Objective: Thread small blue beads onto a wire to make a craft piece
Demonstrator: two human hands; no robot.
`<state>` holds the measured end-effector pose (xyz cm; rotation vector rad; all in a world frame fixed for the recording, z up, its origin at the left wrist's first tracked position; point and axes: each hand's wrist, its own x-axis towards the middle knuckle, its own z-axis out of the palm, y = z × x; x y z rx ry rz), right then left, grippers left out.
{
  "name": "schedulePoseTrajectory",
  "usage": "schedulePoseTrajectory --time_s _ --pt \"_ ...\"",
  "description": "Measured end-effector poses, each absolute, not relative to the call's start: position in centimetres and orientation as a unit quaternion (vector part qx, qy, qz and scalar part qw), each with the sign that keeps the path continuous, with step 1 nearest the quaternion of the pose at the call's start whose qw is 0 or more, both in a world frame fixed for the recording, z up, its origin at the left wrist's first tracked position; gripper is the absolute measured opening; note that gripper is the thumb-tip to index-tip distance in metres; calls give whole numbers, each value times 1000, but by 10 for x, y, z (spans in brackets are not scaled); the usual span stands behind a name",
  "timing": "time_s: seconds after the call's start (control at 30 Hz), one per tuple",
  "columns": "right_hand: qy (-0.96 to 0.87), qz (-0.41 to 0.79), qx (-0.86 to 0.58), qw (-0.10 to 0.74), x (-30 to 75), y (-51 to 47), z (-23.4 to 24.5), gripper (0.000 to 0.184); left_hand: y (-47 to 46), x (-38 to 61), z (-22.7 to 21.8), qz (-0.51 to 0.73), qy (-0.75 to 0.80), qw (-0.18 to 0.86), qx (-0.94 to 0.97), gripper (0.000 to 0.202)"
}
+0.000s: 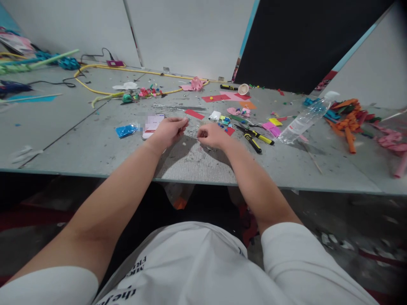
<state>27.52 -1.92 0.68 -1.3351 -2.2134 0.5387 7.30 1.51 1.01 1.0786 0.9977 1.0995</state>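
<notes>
My left hand [171,130] is closed in a pinch above the table, beside a phone [154,125]. Whatever its fingertips hold is too small to make out. A short gap away, my right hand [212,134] is also closed, thumb against curled fingers. Between the hands shows a thin, pale, wire-like piece [192,134]; its right end meets my right fingertips, but whether they grip it is unclear. Just beyond lie a red paper strip [194,114] and several long thin wires [178,107]. Yellow-and-black pliers [254,137] rest to the right of my right hand.
A clear plastic bottle [299,123] stands tilted in view at right, near orange crafted pieces [348,116]. A blue packet [126,130] lies left of the phone. A yellow cord [127,67] loops across the back. The table's front edge [197,182] runs before me.
</notes>
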Motion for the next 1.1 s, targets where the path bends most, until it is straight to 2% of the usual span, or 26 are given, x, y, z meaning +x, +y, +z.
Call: schedulePoseTrajectory --time_s 0.1,0.3,0.4,0.57,0.7,0.83,0.97,1.1 --pt "-810 206 -509 203 275 -22 9 8 14 73 11 473 443 600 470 18" --pt "-830 210 -499 136 271 -25 10 26 8 76 17 463 464 596 464 20" --pt "-835 198 -491 148 270 -24 7 25 5 78 19 442 484 567 499 21" --pt "-826 213 -486 191 272 -24 6 11 0 78 20 408 503 502 573 26" --pt "-822 230 -487 188 273 -24 7 4 2 76 17 409 501 466 604 33" --pt "-831 205 -487 173 270 -25 7 19 5 75 13 418 502 430 623 39" --pt "-836 191 -484 173 267 -26 8 31 7 74 12 420 505 420 626 35" --pt "-829 203 -489 180 268 -26 8 26 11 73 9 416 511 421 623 23"
